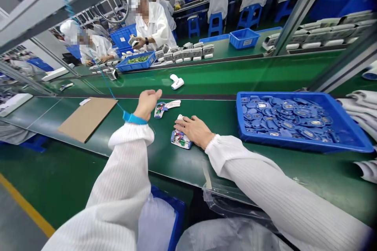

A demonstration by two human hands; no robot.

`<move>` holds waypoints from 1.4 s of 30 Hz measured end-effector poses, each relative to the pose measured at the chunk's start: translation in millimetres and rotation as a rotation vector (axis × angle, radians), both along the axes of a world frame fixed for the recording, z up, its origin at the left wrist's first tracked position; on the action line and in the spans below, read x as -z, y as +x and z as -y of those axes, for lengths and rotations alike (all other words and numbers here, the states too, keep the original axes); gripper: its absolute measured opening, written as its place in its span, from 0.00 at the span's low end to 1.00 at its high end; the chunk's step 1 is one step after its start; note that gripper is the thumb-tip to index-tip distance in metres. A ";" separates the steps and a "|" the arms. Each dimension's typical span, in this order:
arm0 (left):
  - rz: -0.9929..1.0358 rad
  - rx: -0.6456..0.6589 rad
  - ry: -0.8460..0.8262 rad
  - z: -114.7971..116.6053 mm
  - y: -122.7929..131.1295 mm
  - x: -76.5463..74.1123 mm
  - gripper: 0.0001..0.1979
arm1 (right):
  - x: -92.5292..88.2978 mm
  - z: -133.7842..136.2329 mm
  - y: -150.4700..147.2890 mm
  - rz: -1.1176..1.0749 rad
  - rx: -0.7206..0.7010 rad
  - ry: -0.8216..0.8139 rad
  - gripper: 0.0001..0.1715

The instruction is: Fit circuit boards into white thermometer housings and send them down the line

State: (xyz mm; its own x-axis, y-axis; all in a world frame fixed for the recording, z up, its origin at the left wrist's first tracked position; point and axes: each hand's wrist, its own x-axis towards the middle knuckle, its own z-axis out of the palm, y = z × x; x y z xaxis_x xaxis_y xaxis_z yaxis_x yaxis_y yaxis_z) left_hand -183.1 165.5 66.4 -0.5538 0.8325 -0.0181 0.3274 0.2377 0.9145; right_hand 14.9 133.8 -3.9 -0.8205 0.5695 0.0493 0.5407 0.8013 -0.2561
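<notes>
My right hand [196,130] is over a white gun-shaped housing half [182,140] with coloured wires and electronics inside. Its fingers lie across the handle, partly hiding it. My left hand [148,104], with a blue band at the wrist, is raised just left of a second such housing half [166,108], its fingers held out and nothing visible in them. That second half lies on the green bench [212,113], handle to the right. Farther off, a closed white gun-shaped device [177,82] rests on the green conveyor belt [218,72].
A blue tray [303,147] full of blue oval parts stands at the right. Brown cardboard [88,119] lies at the left, near a coiled blue cord [107,82]. Across the belt are a blue bin [137,64], rows of white devices [191,53] and co-workers [154,27]. Metal posts frame the bench.
</notes>
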 end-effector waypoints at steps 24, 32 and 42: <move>-0.077 0.840 -0.072 163.5 186.4 47.5 0.08 | -44.6 142.2 170.2 -0.379 0.622 0.148 0.19; 0.240 0.661 -0.356 143.8 186.9 44.7 0.14 | 10.6 133.5 239.2 -0.020 0.911 0.311 0.26; 0.304 0.648 -0.248 143.3 200.3 59.4 0.05 | -28.5 123.9 157.9 -0.005 0.301 0.479 0.31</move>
